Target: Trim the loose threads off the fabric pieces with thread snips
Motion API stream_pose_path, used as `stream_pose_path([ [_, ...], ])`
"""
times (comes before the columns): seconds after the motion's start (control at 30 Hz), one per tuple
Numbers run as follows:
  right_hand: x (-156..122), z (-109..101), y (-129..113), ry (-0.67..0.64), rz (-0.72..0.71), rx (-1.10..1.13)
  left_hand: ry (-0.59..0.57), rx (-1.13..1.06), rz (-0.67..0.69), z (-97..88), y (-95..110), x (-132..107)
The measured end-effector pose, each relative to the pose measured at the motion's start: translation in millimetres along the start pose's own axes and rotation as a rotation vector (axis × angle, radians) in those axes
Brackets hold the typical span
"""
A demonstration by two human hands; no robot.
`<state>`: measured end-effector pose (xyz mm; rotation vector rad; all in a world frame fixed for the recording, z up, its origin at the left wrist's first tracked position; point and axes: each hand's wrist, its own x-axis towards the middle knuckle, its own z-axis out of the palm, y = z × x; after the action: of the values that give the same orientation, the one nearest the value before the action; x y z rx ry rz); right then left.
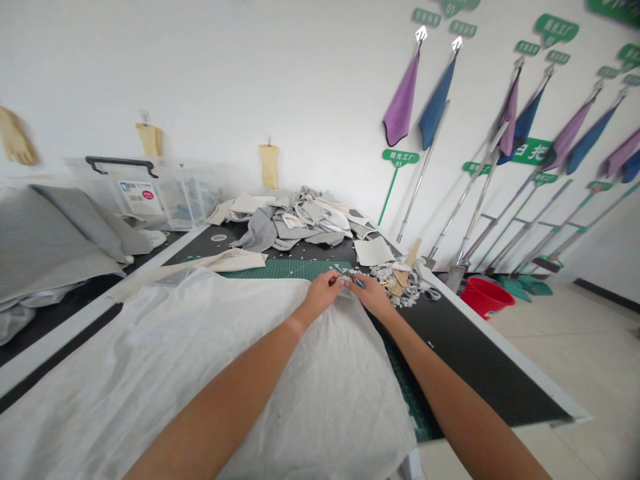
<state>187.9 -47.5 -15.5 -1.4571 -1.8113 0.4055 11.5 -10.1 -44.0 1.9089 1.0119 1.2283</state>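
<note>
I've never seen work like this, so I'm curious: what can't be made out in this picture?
- Head view: the small blue-tipped item between the left hand and right hand: fingers hide most of it.
- Head view: the green cutting mat: the white sheet covers much of it.
- Head view: the label on the clear plastic box: too small to read.
- Head view: the grey fabric: cut off by the left edge.

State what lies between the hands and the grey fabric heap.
Head view: past the left hand and right hand, a green gridded cutting mat, then black tabletop.
</note>
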Motion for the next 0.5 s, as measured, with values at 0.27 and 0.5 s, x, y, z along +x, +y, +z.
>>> stream_pose_path([
  [0.27,2,-2,7,0.051,0.058,0.087,0.000,0.145,0.086,-0.5,6,-6],
  [0.5,1,-4,0,0.112,0.131,0.183,-0.008,0.312,0.090,-3.6,12,-8],
])
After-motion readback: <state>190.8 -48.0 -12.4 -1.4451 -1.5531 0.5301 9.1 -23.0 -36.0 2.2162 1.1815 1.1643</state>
